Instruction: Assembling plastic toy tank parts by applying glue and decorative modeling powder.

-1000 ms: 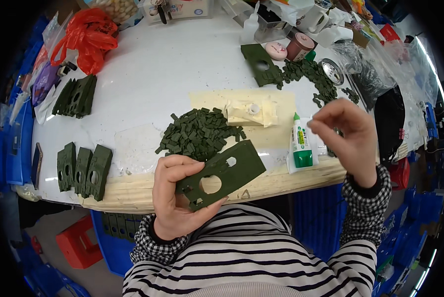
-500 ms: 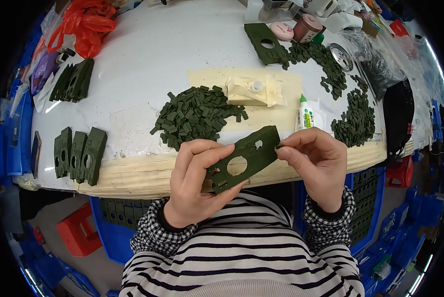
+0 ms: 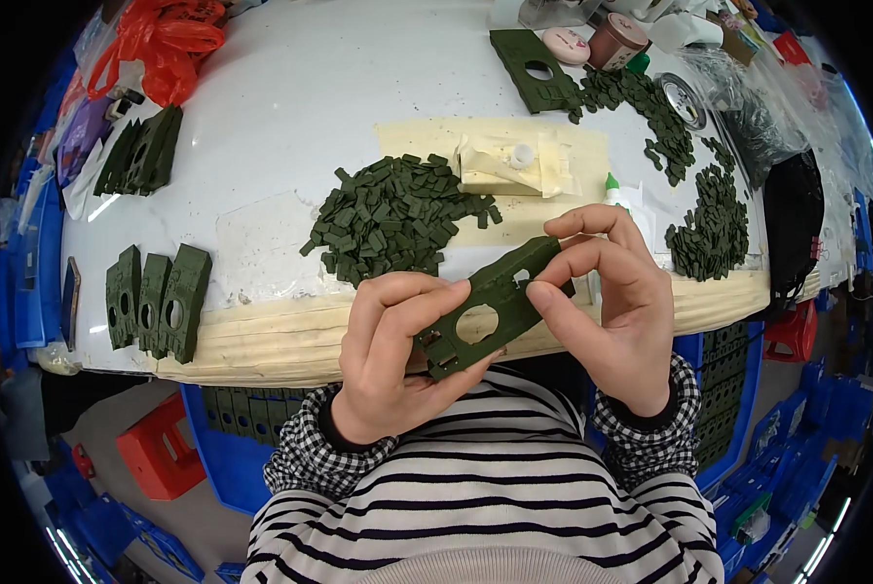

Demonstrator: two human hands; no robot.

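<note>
A dark green plastic panel [image 3: 510, 305], like a model vehicle hull with a large round hole and smaller cut-outs, is held tilted above the table's front edge. My left hand [image 3: 383, 341] is closed round its lower left end, thumb below and fingertips on its upper edge. At the other end, my right hand [image 3: 623, 316] has its thumb and index fingertip pressed together on the panel beside a small hole, with another finger at the top corner. Any small piece between those fingertips is hidden. Beyond lies a heap of small dark green pieces [image 3: 388, 216].
A taped box [image 3: 500, 180] stands behind the heap. A green-capped glue bottle [image 3: 612, 190] is partly hidden by my right hand. More panels [image 3: 188, 302] lean at left; small pieces [image 3: 711, 229] spread at right. Blue crates [image 3: 217, 457] and a red stool [image 3: 154, 453] are below.
My right hand has moved from just off the panel's right end onto its face. The small dark piece earlier visible between its fingertips no longer shows. The view has shifted slightly.
</note>
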